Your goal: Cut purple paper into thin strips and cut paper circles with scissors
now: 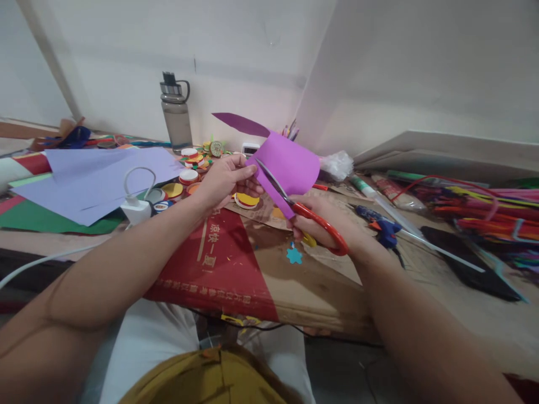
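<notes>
A curling sheet of purple paper (293, 163) is pinched at its left edge by my left hand (234, 178). My right hand (316, 221) grips red-handled scissors (322, 224), whose blades lie across the paper and point up-left toward my left fingertips. A narrow purple strip runs along the near side of the blades, down to my right fingers. Just below my right hand is a small blue flower-shaped cutout (294, 255), with a bit of yellow showing beside it. My right fingers are partly hidden by the scissors and paper.
Red-and-brown cardboard (227, 252) covers the table in front of me. Purple-blue and green sheets (101, 179), a white plug (137, 209) and a water bottle (177, 115) are on the left. Rightward lie a glue gun (383, 227), a black tablet-like object (471, 266) and colourful pipe cleaners (475, 219).
</notes>
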A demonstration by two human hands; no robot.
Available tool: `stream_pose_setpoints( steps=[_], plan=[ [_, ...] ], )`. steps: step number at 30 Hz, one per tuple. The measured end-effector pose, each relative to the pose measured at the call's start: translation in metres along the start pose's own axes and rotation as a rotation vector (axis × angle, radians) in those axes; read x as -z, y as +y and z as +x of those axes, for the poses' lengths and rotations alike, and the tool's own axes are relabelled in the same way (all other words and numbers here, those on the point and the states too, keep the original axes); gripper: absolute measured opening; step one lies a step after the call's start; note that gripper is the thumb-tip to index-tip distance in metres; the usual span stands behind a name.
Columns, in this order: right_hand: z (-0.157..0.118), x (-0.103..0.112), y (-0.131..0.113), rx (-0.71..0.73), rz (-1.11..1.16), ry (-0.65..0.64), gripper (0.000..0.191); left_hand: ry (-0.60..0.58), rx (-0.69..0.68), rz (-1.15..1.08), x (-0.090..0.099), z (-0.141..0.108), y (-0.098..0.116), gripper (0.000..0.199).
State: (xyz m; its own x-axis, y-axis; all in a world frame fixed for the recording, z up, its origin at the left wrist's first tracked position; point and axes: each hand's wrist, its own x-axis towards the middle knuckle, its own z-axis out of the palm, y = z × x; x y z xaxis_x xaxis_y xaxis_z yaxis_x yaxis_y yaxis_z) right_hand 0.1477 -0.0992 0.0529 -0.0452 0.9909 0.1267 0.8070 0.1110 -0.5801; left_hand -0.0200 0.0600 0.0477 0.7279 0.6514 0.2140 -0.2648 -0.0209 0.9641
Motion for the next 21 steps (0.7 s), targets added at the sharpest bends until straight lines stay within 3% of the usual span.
stream_pose_setpoints(
  steps=[12, 21],
  plan=[
    [0.001, -0.015, 0.0, -0.042, 0.127, 0.059, 0.007, 0.006, 0.017, -0.054, -0.004, -0.001, -0.001, 0.022],
    [0.004, -0.021, 0.005, 0.033, 0.074, 0.128, 0.012, 0.005, 0.03, -0.054, -0.003, -0.001, 0.0, 0.02]
  ],
)
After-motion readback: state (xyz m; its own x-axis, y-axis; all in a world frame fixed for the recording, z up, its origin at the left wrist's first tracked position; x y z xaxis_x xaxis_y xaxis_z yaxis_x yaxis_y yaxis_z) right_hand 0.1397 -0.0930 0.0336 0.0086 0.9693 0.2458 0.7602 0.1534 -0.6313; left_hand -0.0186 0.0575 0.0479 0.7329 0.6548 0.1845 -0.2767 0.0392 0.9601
